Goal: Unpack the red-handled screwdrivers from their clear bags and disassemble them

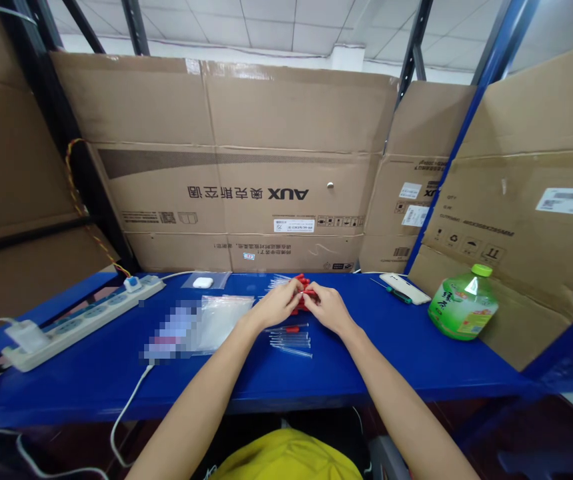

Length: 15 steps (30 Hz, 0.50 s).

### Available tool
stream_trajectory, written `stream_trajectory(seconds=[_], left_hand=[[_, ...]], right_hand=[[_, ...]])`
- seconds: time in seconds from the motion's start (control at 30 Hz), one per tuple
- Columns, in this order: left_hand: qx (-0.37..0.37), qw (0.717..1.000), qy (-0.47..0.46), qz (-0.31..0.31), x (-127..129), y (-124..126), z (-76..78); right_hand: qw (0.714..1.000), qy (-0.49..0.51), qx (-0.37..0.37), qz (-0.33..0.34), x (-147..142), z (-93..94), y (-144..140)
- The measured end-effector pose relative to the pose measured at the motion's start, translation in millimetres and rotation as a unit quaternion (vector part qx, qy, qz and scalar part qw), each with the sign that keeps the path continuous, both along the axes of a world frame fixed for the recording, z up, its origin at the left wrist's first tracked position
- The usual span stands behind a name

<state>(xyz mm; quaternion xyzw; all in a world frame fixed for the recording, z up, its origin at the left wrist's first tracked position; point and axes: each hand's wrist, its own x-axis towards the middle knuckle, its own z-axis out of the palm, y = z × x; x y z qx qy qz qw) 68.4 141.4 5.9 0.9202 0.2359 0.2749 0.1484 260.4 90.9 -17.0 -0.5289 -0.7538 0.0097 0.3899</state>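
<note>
My left hand (281, 301) and my right hand (328, 307) meet over the blue table, fingertips pinched close together. A small red piece (309, 292) shows at my right fingertips. What my left fingers pinch is hidden. Around and under the hands lies a pile of small red pieces (300, 279), partly covered by the fingers. Beyond my left hand are thin clear tubes (277, 282). Several more clear tubes (290, 340) lie side by side nearer to me, and one tube with a red part (292, 329) lies just above them.
Left of my hands are clear plastic bags (223, 320), a blurred-out phone-like item (173, 331) with a white cable, a white case (203, 283) and a power strip (86, 323). To the right are a screwdriver (399, 295), a white flat object (405, 288) and a green bottle (463, 303). Cardboard (246, 120) walls the table.
</note>
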Motion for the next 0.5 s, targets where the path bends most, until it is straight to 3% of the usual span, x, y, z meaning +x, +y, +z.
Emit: stream_trajectory(seconds=[0.23, 0.5], left_hand=[[0.004, 0.998, 0.039, -0.039, 2.0, 1.5, 0.4], [0.066, 0.993, 0.097, 0.005, 0.4, 3.6, -1.8]], right_hand=[[0.994, -0.083, 0.024, -0.064, -7.2, 4.9, -6.1], [0.984, -0.147, 0.053, -0.086, -15.2, 6.7, -9.7]])
